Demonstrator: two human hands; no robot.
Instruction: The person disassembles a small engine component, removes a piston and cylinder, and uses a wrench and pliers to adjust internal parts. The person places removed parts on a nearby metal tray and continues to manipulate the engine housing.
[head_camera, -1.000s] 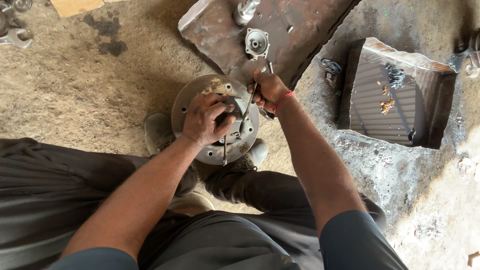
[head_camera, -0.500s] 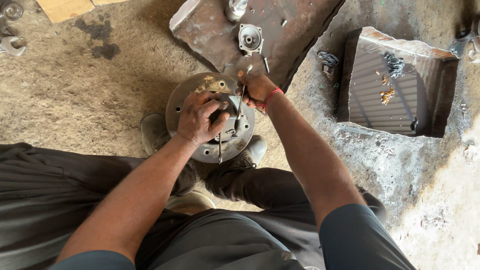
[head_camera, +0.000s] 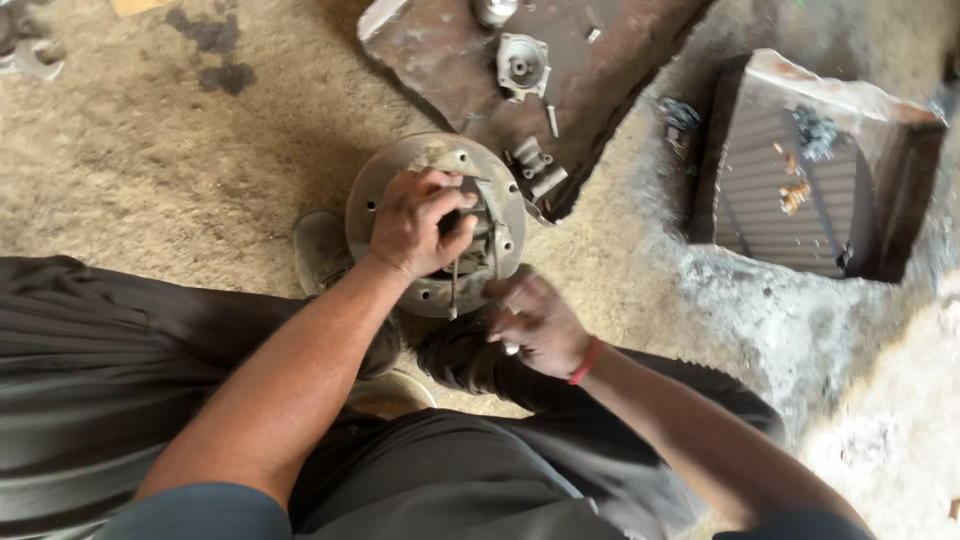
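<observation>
A round rusty metal plate (head_camera: 400, 165) with bolt holes rests between my feet on the dirt floor. My left hand (head_camera: 420, 222) is closed on the dark assembly at the plate's middle, with thin metal rods sticking out below my fingers. At the plate's near edge my right hand (head_camera: 538, 325), a red band on its wrist, pinches a small shiny metal piece. What exactly that piece is I cannot make out.
A rusty steel sheet (head_camera: 440, 45) lies beyond the plate with a square grey housing (head_camera: 522, 62), small cylindrical parts (head_camera: 535, 165) and a bolt on it. A ribbed metal box (head_camera: 800, 170) stands at the right. My shoe (head_camera: 318, 245) sits left of the plate.
My right hand has come away from the plate's far right side and down to its near edge. The left hand has kept its hold on the centre.
</observation>
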